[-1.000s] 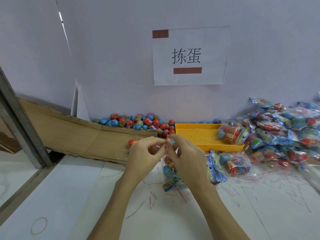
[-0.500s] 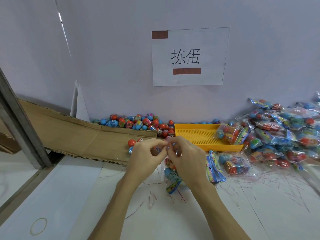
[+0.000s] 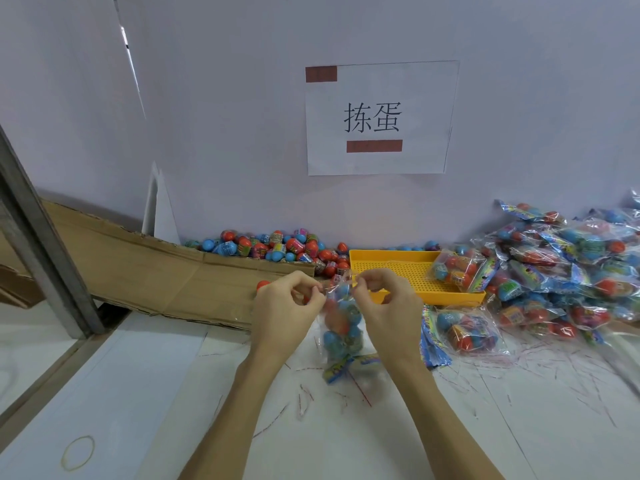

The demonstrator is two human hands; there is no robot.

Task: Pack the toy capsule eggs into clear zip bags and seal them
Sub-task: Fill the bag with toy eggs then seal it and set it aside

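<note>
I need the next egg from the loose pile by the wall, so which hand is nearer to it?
Left. The left hand sits just below the loose egg pile; the right hand is further right, in front of the yellow tray.

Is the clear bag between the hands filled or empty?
Filled: the clear plastic bag holds blue and red capsule eggs; both hands pinch its top.

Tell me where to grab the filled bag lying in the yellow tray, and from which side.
Take the bag by its gathered upper-left end, the end nearer the middle of the tray, coming from above and the left. Its right end leans against the pile of packed bags, so that side looks crowded. The bulging middle is full of eggs and would likely slip.
</note>
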